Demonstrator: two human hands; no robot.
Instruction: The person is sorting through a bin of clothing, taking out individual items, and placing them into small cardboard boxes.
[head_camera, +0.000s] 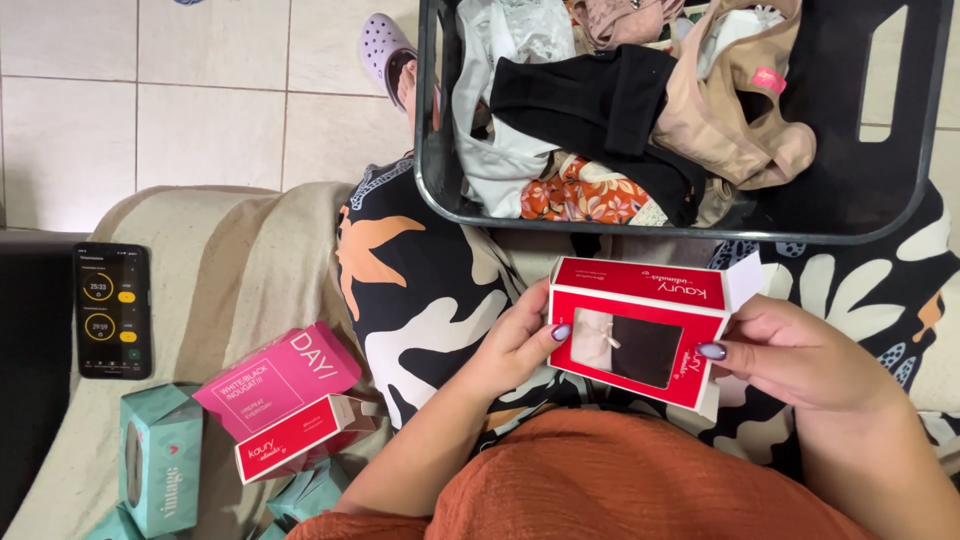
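Your left hand (515, 345) and right hand (790, 355) each close their grip on an end of the red window box (640, 330), held over your lap just below the dark laundry basket (860, 190) of underwear. To your left on the sofa lie a pink box (278, 380), teal boxes (160, 455) and a phone (112, 310)

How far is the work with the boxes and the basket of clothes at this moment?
Done: nothing clearly. In hand: the left hand and right hand hold a red window box with its end flap open. Left: the dark basket is full of garments; other boxes lie on the sofa.
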